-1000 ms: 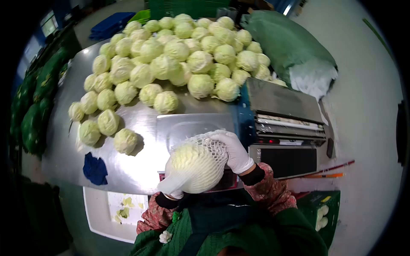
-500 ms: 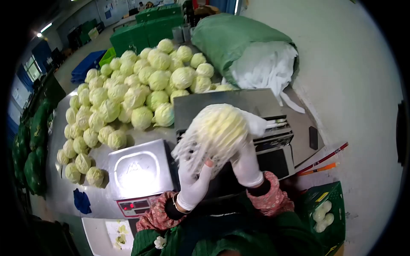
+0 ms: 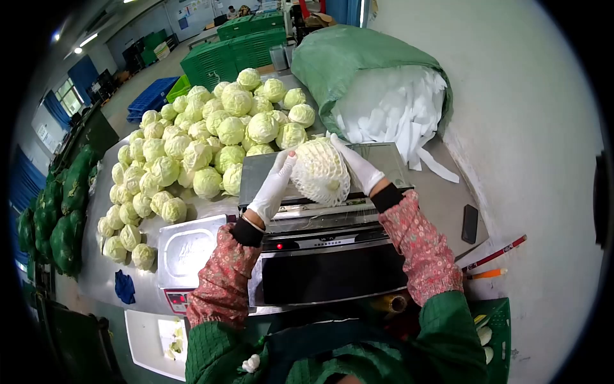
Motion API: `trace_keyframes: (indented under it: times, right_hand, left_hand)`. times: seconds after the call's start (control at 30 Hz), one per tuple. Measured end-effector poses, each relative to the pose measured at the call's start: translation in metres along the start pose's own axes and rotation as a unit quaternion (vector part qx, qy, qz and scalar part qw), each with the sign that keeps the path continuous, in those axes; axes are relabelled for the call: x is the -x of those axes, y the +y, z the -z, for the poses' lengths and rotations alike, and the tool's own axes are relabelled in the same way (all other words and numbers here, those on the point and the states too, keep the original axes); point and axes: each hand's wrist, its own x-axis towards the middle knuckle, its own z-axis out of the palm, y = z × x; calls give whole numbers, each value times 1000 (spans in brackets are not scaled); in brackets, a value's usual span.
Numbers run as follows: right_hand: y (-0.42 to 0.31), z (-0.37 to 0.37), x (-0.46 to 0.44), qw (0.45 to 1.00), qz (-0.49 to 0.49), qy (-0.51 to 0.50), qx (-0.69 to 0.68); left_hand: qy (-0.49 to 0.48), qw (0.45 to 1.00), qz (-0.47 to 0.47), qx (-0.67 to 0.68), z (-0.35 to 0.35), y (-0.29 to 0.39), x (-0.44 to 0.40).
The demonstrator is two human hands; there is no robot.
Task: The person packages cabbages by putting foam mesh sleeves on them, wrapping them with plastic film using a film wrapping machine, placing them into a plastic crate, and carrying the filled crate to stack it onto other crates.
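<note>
A pale cabbage in a white foam net sits between my two hands, above the metal top of a wrapping machine. The net's gathered end faces me. My left hand, in a white glove with a bare fingertip showing, grips the cabbage's left side. On the opposite side my right hand, also gloved, presses against its upper right; some of its fingers are hidden behind the net. Below both forearms lies the machine's black front panel, with a red light lit.
Cabbages are piled at the left and back. A scale stands left of the machine, near a blue cloth. A green sack of white foam nets lies behind. A phone rests at right; a white bin stands below.
Both hands have moved forward, away from my body, carrying the netted cabbage over the machine's top. The net now fits closely around it, and the machine's front panel has come into view.
</note>
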Motion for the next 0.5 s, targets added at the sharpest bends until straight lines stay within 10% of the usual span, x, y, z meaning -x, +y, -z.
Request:
trace_keyframes:
  times: [0.3, 0.37, 0.5]
  right_hand:
    - [38, 25, -4, 975, 85, 139, 148]
    - [40, 11, 25, 933, 211, 201, 209]
    - [54, 30, 24, 916, 114, 198, 330]
  left_hand:
    - [87, 919, -146, -356, 51, -53, -31]
    - [126, 922, -114, -348, 57, -56, -32]
    - [67, 947, -126, -289, 54, -60, -30]
